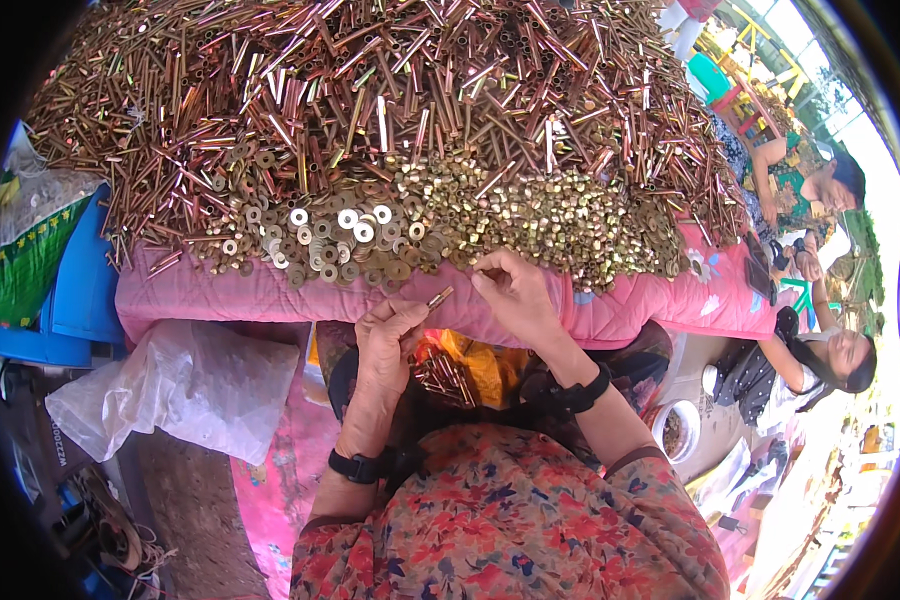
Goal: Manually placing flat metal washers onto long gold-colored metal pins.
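In the head view, the left hand (385, 338) grasps a metal sleeve (440, 297) between its fingers, over the near edge of the pink quilt (220, 292). The right hand (520, 303) curls its fingers just beside the nuts (580, 215) on that quilt; whether they grip anything, I cannot tell. A loose pinch could drop the sleeve off the quilt's near side, perhaps into the orange bag (490, 366); brushing the heap could send nuts or washers (355, 240) over the edge.

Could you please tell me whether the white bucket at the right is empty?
Not empty: small brownish pieces show inside the white bucket; their kind is unclear.
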`<state>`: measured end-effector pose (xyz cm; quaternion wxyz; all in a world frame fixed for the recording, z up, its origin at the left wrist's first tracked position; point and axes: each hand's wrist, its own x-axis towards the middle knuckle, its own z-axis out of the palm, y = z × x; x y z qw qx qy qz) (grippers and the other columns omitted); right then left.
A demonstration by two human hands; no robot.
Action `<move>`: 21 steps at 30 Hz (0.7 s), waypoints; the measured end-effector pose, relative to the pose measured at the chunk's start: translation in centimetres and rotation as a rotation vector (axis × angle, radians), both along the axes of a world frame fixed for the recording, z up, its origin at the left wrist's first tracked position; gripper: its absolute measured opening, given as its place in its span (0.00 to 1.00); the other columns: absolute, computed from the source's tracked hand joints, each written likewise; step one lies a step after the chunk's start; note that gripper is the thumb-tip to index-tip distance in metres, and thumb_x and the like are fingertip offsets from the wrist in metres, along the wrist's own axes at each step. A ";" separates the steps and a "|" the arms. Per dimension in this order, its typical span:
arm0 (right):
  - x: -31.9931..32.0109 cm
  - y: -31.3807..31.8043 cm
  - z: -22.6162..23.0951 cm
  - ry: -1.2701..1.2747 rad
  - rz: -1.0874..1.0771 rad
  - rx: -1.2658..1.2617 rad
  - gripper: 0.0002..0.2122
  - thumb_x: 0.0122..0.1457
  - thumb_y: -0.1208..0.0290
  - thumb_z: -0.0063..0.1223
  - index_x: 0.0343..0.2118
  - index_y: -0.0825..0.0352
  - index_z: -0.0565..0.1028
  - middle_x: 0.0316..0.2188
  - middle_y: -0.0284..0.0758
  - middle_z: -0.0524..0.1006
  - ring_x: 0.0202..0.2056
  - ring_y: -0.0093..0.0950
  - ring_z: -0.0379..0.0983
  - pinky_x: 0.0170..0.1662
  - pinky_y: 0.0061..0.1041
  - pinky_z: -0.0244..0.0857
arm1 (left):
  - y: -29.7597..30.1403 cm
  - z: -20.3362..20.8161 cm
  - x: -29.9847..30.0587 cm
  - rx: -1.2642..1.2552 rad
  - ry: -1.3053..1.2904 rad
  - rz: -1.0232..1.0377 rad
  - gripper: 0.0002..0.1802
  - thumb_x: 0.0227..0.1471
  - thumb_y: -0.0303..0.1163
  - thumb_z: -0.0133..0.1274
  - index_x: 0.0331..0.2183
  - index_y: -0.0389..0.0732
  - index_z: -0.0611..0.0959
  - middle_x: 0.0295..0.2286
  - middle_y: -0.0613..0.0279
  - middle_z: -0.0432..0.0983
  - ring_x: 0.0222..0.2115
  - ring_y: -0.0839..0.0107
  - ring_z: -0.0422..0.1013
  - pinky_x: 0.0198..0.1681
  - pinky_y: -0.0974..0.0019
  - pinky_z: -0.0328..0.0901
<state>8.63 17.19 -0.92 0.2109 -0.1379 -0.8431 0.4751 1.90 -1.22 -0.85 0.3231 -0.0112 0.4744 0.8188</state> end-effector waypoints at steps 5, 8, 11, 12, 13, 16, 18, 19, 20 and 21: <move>1.7 -0.4 1.5 0.068 0.210 -0.801 0.05 0.55 0.79 0.52 0.35 0.70 0.72 0.32 0.32 0.74 0.32 0.20 0.72 0.35 0.19 0.68 | 0.9 0.6 0.1 0.055 -0.041 -0.018 0.04 0.41 0.23 0.57 0.20 0.36 0.78 0.13 0.70 0.67 0.10 0.85 0.54 0.13 0.79 0.45; 2.2 -0.9 2.5 0.138 0.197 -0.766 0.05 0.56 0.80 0.50 0.35 0.71 0.72 0.31 0.32 0.73 0.32 0.20 0.72 0.36 0.19 0.69 | 1.2 1.2 0.3 0.036 -0.045 -0.046 0.03 0.40 0.22 0.57 0.20 0.35 0.78 0.13 0.69 0.67 0.09 0.84 0.54 0.13 0.79 0.45; 2.5 -1.0 2.9 0.210 0.218 -0.678 0.05 0.56 0.81 0.50 0.36 0.71 0.72 0.30 0.31 0.73 0.31 0.19 0.72 0.35 0.18 0.68 | 1.3 1.4 0.3 0.031 -0.045 -0.089 0.03 0.40 0.22 0.56 0.20 0.34 0.78 0.12 0.69 0.67 0.09 0.84 0.54 0.13 0.79 0.45; 2.6 -0.9 2.9 0.198 0.208 -0.630 0.06 0.56 0.80 0.50 0.37 0.71 0.72 0.29 0.30 0.73 0.30 0.18 0.71 0.34 0.17 0.67 | 1.4 1.5 0.3 0.032 -0.046 -0.102 0.03 0.40 0.22 0.56 0.20 0.34 0.78 0.12 0.69 0.67 0.09 0.84 0.54 0.13 0.79 0.45; 2.7 -0.9 2.8 0.184 0.198 -0.582 0.06 0.56 0.80 0.49 0.37 0.70 0.72 0.29 0.29 0.72 0.29 0.17 0.69 0.33 0.16 0.66 | 1.4 1.7 0.4 0.032 -0.048 -0.113 0.03 0.40 0.22 0.56 0.21 0.34 0.78 0.12 0.68 0.67 0.09 0.84 0.54 0.13 0.79 0.45; 3.3 -0.8 2.7 0.039 0.143 -0.569 0.07 0.58 0.79 0.47 0.40 0.70 0.72 0.27 0.28 0.71 0.27 0.16 0.67 0.31 0.15 0.63 | 1.5 2.2 0.5 0.000 -0.052 -0.129 0.03 0.40 0.23 0.57 0.21 0.33 0.78 0.12 0.68 0.67 0.09 0.84 0.54 0.13 0.79 0.45; 3.5 -0.3 2.0 0.097 0.167 -0.619 0.08 0.59 0.77 0.46 0.41 0.69 0.72 0.27 0.28 0.71 0.27 0.16 0.66 0.31 0.16 0.63 | 1.7 2.2 0.5 -0.008 -0.048 -0.136 0.04 0.40 0.23 0.57 0.21 0.33 0.78 0.12 0.68 0.66 0.09 0.84 0.54 0.13 0.79 0.45; 3.6 -0.2 2.0 0.155 0.193 -0.670 0.08 0.60 0.76 0.45 0.42 0.69 0.72 0.26 0.28 0.70 0.26 0.16 0.65 0.30 0.16 0.62 | 1.7 2.2 0.5 -0.016 -0.046 -0.141 0.04 0.40 0.23 0.57 0.21 0.33 0.78 0.12 0.68 0.66 0.09 0.84 0.53 0.13 0.79 0.45; 3.7 -0.1 2.1 0.155 0.193 -0.670 0.08 0.60 0.76 0.45 0.42 0.69 0.72 0.26 0.28 0.70 0.26 0.16 0.65 0.30 0.16 0.62 | 1.7 2.2 0.5 -0.016 -0.046 -0.141 0.04 0.40 0.23 0.57 0.21 0.33 0.78 0.12 0.68 0.66 0.09 0.84 0.53 0.13 0.79 0.45; 3.8 0.0 2.4 0.149 0.207 -0.680 0.08 0.61 0.76 0.44 0.42 0.69 0.72 0.27 0.28 0.71 0.27 0.17 0.67 0.31 0.17 0.63 | 1.8 2.2 0.6 -0.011 -0.051 -0.143 0.04 0.40 0.23 0.57 0.21 0.33 0.78 0.11 0.69 0.66 0.09 0.84 0.53 0.13 0.79 0.45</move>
